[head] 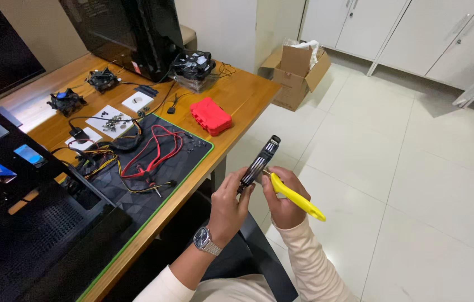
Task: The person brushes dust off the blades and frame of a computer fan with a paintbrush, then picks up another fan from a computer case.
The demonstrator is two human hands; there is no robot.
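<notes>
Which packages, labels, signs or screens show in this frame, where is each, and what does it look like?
Cardboard box: on the floor past the table's far end, brown, flaps open, pale wrapping inside.
Red case: on the table near its right edge, flat, rectangular, closed.
Dark screen: far left, black, unlit.
White paper sheets: on the table, small parts on top.

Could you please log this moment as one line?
left hand: holds black striped stick | right hand: holds yellow plastic tool | beside wooden desk
</notes>
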